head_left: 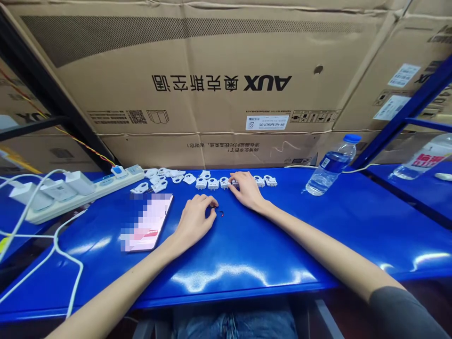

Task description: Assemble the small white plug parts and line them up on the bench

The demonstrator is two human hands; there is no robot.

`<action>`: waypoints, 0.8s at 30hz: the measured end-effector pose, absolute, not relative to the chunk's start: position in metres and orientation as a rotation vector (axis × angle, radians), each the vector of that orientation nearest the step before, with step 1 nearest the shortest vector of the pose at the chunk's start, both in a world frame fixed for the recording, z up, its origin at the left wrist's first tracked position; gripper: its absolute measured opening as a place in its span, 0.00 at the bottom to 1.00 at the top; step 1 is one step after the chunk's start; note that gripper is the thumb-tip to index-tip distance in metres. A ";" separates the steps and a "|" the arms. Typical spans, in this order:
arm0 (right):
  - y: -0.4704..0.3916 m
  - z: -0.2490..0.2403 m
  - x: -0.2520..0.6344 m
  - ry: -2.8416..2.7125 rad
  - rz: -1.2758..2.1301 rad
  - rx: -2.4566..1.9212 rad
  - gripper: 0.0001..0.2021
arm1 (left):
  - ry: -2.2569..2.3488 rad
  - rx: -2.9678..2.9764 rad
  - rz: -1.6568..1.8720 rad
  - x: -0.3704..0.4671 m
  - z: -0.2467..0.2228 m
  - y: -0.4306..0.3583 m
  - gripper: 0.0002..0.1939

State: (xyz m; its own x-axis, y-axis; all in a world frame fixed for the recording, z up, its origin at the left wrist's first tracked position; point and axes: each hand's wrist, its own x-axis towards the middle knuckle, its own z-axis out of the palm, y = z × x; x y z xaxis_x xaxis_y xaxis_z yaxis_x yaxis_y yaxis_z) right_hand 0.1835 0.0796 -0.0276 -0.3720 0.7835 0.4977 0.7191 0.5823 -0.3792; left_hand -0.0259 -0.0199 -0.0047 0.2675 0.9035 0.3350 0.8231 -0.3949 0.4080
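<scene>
My left hand (197,217) is over the blue table, its thumb and forefinger curled together around one end of a thin dark piece with a red tip (221,213). Most of that small piece is hidden by the fingers, so its kind is unclear. At the row of white two-pin plugs with ring-shaped tops (212,183), my right hand (246,189) has its fingers closed about one plug (236,183), which they partly cover. More plugs stand in line on both sides of that hand. Further left lies a loose heap of similar white pieces (158,178).
A phone (155,221) lies left of my left hand. Beyond it is a white power strip (95,190) with chargers and trailing white cables (56,240). A water bottle (330,165) stands at the right. Large cardboard boxes (219,42) wall off the table's back edge.
</scene>
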 end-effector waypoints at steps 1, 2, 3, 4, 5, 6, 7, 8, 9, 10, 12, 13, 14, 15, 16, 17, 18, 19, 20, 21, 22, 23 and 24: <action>0.080 -0.029 0.184 -2.171 0.120 -1.188 0.05 | 1.636 2.373 0.804 -0.026 -0.005 -0.019 0.09; 0.081 -0.029 0.184 -2.174 0.112 -1.186 0.05 | 1.636 2.369 0.822 -0.027 -0.006 -0.019 0.09; 0.081 -0.030 0.184 -2.176 0.107 -1.181 0.05 | 1.634 2.365 0.840 -0.027 -0.006 -0.018 0.09; 0.081 -0.030 0.184 -2.176 0.103 -1.173 0.05 | 1.633 2.357 0.858 -0.027 -0.007 -0.018 0.09; 0.082 -0.030 0.184 -2.173 0.101 -1.163 0.05 | 1.633 2.348 0.872 -0.027 -0.007 -0.018 0.09; 0.082 -0.030 0.184 -2.171 0.099 -1.154 0.05 | 1.632 2.338 0.885 -0.027 -0.007 -0.017 0.09; 0.081 -0.029 0.184 -2.170 0.098 -1.150 0.05 | 1.630 2.330 0.896 -0.027 -0.007 -0.017 0.08; 0.081 -0.029 0.184 -2.171 0.097 -1.152 0.05 | 1.627 2.320 0.906 -0.027 -0.007 -0.017 0.08; 0.081 -0.028 0.183 -2.173 0.098 -1.158 0.05 | 1.623 2.308 0.918 -0.027 -0.007 -0.017 0.08; 0.080 -0.027 0.183 -2.174 0.098 -1.169 0.05 | 1.618 2.294 0.932 -0.027 -0.006 -0.018 0.08; 0.079 -0.026 0.183 -2.172 0.101 -1.185 0.06 | 1.606 2.257 0.962 -0.027 -0.005 -0.018 0.08; 0.078 -0.025 0.182 -2.169 0.103 -1.185 0.06 | 1.601 2.236 0.977 -0.027 -0.004 -0.018 0.08; 0.077 -0.025 0.182 -2.164 0.105 -1.180 0.08 | 1.595 2.215 0.992 -0.027 -0.004 -0.018 0.08; 0.075 -0.024 0.181 -2.163 0.104 -1.167 0.09 | 1.590 2.194 1.007 -0.027 -0.003 -0.018 0.08; 0.074 -0.023 0.181 -2.168 0.101 -1.151 0.10 | 1.586 2.173 1.024 -0.027 -0.003 -0.018 0.07; 0.073 -0.022 0.179 -2.178 0.094 -1.133 0.11 | 1.583 2.150 1.043 -0.028 -0.004 -0.017 0.07; 0.072 -0.021 0.178 -2.194 0.085 -1.116 0.12 | 1.580 2.127 1.064 -0.028 -0.004 -0.017 0.07; 0.072 -0.019 0.176 -2.215 0.076 -1.100 0.13 | 1.577 2.105 1.083 -0.029 -0.004 -0.016 0.06; 0.072 -0.018 0.174 -2.240 0.068 -1.086 0.14 | 1.577 2.086 1.098 -0.029 -0.004 -0.016 0.06; 0.072 -0.016 0.172 -2.266 0.061 -1.077 0.14 | 1.579 2.070 1.109 -0.030 -0.004 -0.015 0.06; 0.074 -0.014 0.169 -2.293 0.055 -1.070 0.15 | 1.584 2.057 1.119 -0.030 -0.004 -0.015 0.06; 0.075 -0.013 0.166 -2.320 0.049 -1.063 0.15 | 1.590 2.044 1.132 -0.030 -0.004 -0.014 0.07; 0.077 -0.012 0.162 -2.345 0.042 -1.056 0.15 | 1.594 2.030 1.152 -0.031 -0.003 -0.014 0.07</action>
